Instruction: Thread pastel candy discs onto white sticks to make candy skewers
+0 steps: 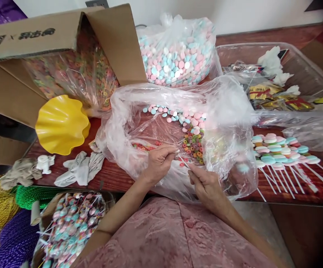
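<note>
In the head view, my right hand is closed on the lower end of a thin white stick. The stick slants up towards my left hand, whose thumb and finger are pinched at its upper tip. Whatever small piece sits in that pinch is mostly hidden. Both hands are over a spread-open clear plastic bag. Inside it lie pastel pink, blue and white round candies, multicoloured ring candies and red ring candies. A few red rings are just under the stick.
Finished candy sticks lie in a pile at right, before a clear plastic bin. Behind stands a full bag of pastel candies. At left are a cardboard box, a yellow wavy bowl and crumpled gloves.
</note>
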A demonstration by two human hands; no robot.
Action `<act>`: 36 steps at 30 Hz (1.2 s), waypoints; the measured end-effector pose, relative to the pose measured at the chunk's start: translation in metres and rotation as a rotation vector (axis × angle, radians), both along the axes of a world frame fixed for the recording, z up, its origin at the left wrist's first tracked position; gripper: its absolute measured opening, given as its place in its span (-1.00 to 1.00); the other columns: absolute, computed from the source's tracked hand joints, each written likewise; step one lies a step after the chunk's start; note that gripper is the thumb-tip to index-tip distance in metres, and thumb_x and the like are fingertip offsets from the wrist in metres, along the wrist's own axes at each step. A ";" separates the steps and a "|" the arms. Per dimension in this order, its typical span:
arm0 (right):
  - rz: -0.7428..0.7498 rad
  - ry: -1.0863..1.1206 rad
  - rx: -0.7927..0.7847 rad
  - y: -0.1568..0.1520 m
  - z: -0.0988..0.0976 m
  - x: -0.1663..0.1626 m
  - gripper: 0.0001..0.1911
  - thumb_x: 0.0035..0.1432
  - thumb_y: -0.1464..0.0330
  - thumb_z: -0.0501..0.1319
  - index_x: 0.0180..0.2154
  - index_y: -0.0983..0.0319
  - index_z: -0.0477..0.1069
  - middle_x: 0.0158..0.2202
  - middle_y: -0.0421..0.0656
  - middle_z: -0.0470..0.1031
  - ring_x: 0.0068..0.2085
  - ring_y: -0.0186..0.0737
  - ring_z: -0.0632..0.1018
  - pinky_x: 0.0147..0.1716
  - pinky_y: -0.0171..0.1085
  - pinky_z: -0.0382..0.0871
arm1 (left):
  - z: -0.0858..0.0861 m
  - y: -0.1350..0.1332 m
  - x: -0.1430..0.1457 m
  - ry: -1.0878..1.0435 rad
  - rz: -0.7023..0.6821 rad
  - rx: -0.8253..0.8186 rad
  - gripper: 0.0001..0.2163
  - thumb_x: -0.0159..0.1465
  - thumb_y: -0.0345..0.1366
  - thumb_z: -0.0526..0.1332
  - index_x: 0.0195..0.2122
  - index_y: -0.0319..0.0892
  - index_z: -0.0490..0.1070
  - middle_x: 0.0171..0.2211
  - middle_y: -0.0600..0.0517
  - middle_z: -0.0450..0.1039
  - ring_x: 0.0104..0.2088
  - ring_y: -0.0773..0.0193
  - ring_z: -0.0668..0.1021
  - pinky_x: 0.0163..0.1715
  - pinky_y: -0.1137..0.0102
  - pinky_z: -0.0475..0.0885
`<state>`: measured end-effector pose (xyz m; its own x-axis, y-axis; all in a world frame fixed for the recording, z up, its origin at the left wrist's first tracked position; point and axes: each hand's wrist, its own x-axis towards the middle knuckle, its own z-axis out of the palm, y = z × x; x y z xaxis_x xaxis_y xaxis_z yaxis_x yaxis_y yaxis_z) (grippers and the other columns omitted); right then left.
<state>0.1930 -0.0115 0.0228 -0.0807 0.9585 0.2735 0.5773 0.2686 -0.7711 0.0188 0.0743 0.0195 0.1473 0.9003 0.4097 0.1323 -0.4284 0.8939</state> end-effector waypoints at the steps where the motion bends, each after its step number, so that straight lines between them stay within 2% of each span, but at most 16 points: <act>1: -0.002 0.030 -0.009 0.000 -0.004 -0.002 -0.67 0.31 0.40 0.08 -0.09 0.25 0.62 -0.59 -0.24 0.42 -0.59 -0.31 0.38 -0.50 -0.33 0.30 | -0.001 0.001 0.002 -0.050 0.006 -0.040 -0.93 0.23 -0.29 0.37 -0.29 -0.11 0.65 -0.32 -0.01 0.65 -0.29 0.28 0.64 -0.24 0.36 0.57; 4: 0.007 0.155 -0.078 0.001 -0.016 -0.006 -0.67 0.31 0.38 0.08 -0.12 0.27 0.62 -0.63 -0.29 0.33 -0.60 -0.34 0.33 -0.52 -0.34 0.27 | -0.001 0.002 0.011 -0.172 0.005 -0.126 -0.92 0.18 -0.29 0.42 -0.29 -0.11 0.64 -0.29 0.01 0.65 -0.26 0.28 0.64 -0.21 0.37 0.57; 8: -0.067 0.309 -0.152 0.000 -0.023 -0.004 -0.68 0.34 0.34 0.08 -0.16 0.28 0.61 -0.62 -0.30 0.30 -0.58 -0.35 0.35 -0.51 -0.36 0.29 | -0.002 -0.001 0.024 -0.225 -0.020 -0.112 -0.93 0.16 -0.28 0.43 -0.32 -0.10 0.65 -0.25 -0.01 0.66 -0.20 0.26 0.64 -0.11 0.31 0.57; 11: -0.116 0.234 -0.095 0.000 -0.021 0.004 -0.70 0.32 0.35 0.11 -0.15 0.28 0.61 -0.59 -0.27 0.38 -0.56 -0.33 0.38 -0.48 -0.34 0.31 | -0.003 -0.003 0.027 -0.319 -0.017 -0.258 -0.79 0.11 -0.26 0.47 -0.21 -0.09 0.65 -0.23 0.01 0.65 -0.23 0.29 0.63 -0.14 0.34 0.58; 14: -0.078 0.128 -0.082 0.001 -0.020 0.010 -0.69 0.30 0.37 0.11 -0.10 0.25 0.62 -0.58 -0.25 0.42 -0.58 -0.31 0.38 -0.50 -0.33 0.30 | 0.000 -0.001 0.026 -0.367 -0.020 -0.400 -0.65 0.04 -0.27 0.51 -0.11 -0.09 0.63 -0.25 0.04 0.64 -0.26 0.33 0.61 -0.20 0.41 0.56; 18: -0.083 0.134 -0.118 0.002 -0.020 0.016 -0.70 0.33 0.37 0.09 -0.19 0.25 0.61 -0.56 -0.23 0.46 -0.55 -0.31 0.41 -0.50 -0.34 0.30 | 0.001 0.000 0.029 -0.333 -0.069 -0.542 -0.74 -0.01 -0.26 0.53 -0.28 -0.14 0.66 -0.27 0.02 0.65 -0.27 0.30 0.63 -0.18 0.39 0.57; 20: -0.084 0.146 -0.124 0.001 -0.021 0.016 -0.70 0.34 0.36 0.09 -0.21 0.25 0.61 -0.56 -0.23 0.45 -0.55 -0.31 0.40 -0.49 -0.34 0.29 | -0.003 -0.005 0.034 -0.360 -0.066 -0.602 -0.73 0.03 -0.21 0.51 -0.24 -0.12 0.66 -0.24 0.02 0.66 -0.25 0.26 0.65 -0.15 0.33 0.59; 22: -0.088 0.171 -0.124 -0.002 -0.022 0.015 -0.70 0.33 0.35 0.09 -0.18 0.24 0.60 -0.57 -0.25 0.42 -0.55 -0.32 0.38 -0.50 -0.34 0.28 | -0.009 -0.016 0.041 -0.348 -0.047 -0.576 -0.75 0.10 -0.16 0.47 -0.20 -0.10 0.65 -0.16 -0.01 0.67 -0.18 0.20 0.67 -0.08 0.26 0.59; 24: -0.097 0.213 -0.131 -0.004 -0.024 0.014 -0.71 0.33 0.35 0.08 -0.20 0.24 0.59 -0.58 -0.27 0.38 -0.56 -0.32 0.36 -0.52 -0.35 0.26 | -0.014 -0.028 0.049 -0.262 -0.077 -0.474 -0.78 0.18 -0.14 0.41 -0.19 -0.09 0.65 -0.09 -0.04 0.66 -0.09 0.16 0.66 0.00 0.22 0.57; 27: -0.129 0.269 -0.154 -0.006 -0.027 0.016 -0.69 0.34 0.33 0.08 -0.37 0.24 0.53 -0.59 -0.27 0.33 -0.55 -0.33 0.34 -0.52 -0.34 0.24 | -0.018 -0.039 0.057 -0.087 -0.215 -0.298 -0.80 0.30 -0.15 0.31 -0.17 -0.10 0.65 -0.11 -0.06 0.66 -0.08 0.18 0.66 0.03 0.25 0.55; 30: -0.203 0.328 -0.178 -0.005 -0.032 0.028 -0.72 0.33 0.29 0.11 -0.37 0.23 0.49 -0.57 -0.28 0.32 -0.53 -0.34 0.32 -0.50 -0.34 0.25 | -0.014 -0.028 0.059 0.046 -0.303 -0.242 -0.75 0.37 -0.16 0.22 -0.09 -0.12 0.62 -0.14 -0.06 0.66 -0.12 0.21 0.65 -0.02 0.30 0.54; 33: -0.287 0.357 -0.200 -0.002 -0.036 0.046 -0.73 0.30 0.27 0.15 -0.44 0.23 0.42 -0.59 -0.29 0.29 -0.54 -0.35 0.29 -0.51 -0.35 0.23 | -0.009 0.000 0.057 0.256 -0.175 -0.208 -0.74 0.35 -0.19 0.23 -0.03 -0.16 0.57 -0.26 -0.04 0.61 -0.24 0.22 0.60 -0.11 0.30 0.51; 36: -0.314 0.327 -0.207 0.000 -0.038 0.058 -0.69 0.28 0.27 0.16 -0.51 0.22 0.37 -0.60 -0.28 0.28 -0.56 -0.36 0.29 -0.52 -0.34 0.20 | -0.010 0.023 0.058 0.619 -0.089 -0.115 -0.87 0.24 -0.34 0.31 -0.20 -0.19 0.57 -0.30 -0.06 0.55 -0.22 0.15 0.54 -0.06 0.22 0.46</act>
<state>0.2507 -0.0118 -0.0149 0.2786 0.9597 0.0379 0.3249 -0.0570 -0.9440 0.0772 0.0975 0.0092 0.4019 0.9070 0.1258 0.6075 -0.3669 0.7045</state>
